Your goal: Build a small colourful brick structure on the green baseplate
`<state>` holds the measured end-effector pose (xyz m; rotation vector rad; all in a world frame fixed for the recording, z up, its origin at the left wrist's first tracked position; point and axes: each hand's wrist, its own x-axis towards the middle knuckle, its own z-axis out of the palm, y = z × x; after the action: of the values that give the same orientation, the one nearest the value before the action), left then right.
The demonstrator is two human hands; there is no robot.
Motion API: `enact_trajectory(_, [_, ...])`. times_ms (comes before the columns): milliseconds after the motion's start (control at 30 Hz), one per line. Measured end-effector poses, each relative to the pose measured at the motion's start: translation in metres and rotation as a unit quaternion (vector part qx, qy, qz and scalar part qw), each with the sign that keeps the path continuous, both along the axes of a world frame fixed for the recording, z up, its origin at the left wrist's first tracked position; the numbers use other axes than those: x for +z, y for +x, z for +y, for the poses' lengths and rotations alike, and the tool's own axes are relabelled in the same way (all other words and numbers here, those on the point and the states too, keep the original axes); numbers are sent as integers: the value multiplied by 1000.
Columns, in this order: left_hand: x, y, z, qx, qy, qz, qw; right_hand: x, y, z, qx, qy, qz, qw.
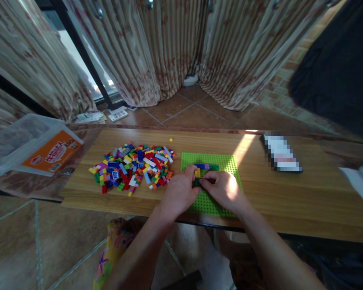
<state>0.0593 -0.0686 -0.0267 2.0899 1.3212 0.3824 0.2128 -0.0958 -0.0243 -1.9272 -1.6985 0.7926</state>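
- Curtains [169,52] hang beyond the far side of a wooden tabletop [296,197], which carries the green plate [204,207].
- Right hand [224,187], over the plate: thumb and forefinger nearly closed, pinching a dark brick [196,182] at its right end.
- Left hand [183,189], over the plate's left edge: thumb and forefinger curl about the dark brick's other end and a yellow brick [197,173]; how firmly they grip, I cannot tell.
- Both bricks are over the plate's left half; fingers hide whether the dark one is seated.
- Just beyond them on the plate runs a row [207,166] of blue, purple and green bricks.
- Step in hand, as I judge it: lining up and pressing the dark brick. The next move seems to call for matching studs, then even downward pressure without jarring the row.
- Left of the plate, near it, spreads the brick pile [139,165]; farther left sits a tub [33,149].
- The plate's near edge lies close to the tabletop's edge, so little room there.
- Right of the plate, bare wood gives open room as far as a phone [282,153].
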Motion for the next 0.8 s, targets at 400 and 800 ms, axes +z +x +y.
enact_trajectory(400, [7,-3,7,24,-51,-44,997,-3,0,0,-12,10,12,1000])
enact_trajectory(800, [10,5,12,98,-146,-35,984,-4,0,3,-18,3,-2,1000])
